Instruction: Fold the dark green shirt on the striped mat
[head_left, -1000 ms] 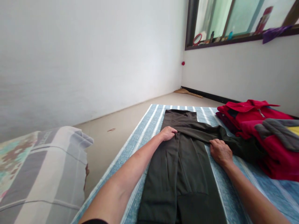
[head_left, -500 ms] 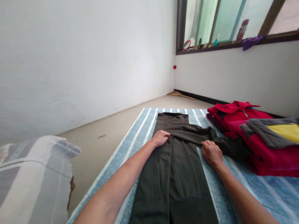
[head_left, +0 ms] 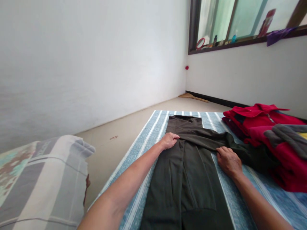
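A dark olive garment (head_left: 189,179) lies lengthwise on a blue striped mat (head_left: 144,143), with one sleeve folded across it toward the right. My left hand (head_left: 169,140) rests on the garment's left edge, fingers curled over the fabric at the sleeve fold. My right hand (head_left: 229,161) presses flat on the right edge where the sleeve crosses over. Both forearms reach forward from the bottom of the view.
A pile of red, magenta and grey clothes (head_left: 271,131) sits on the mat at the right. A patterned pillow (head_left: 40,185) lies at lower left. Bare beige floor (head_left: 124,127) runs along the white wall. A window sill (head_left: 240,40) holds small items.
The hands stay in the same places on the garment. Only the head camera has swung slightly, shifting the scene left, then back right.
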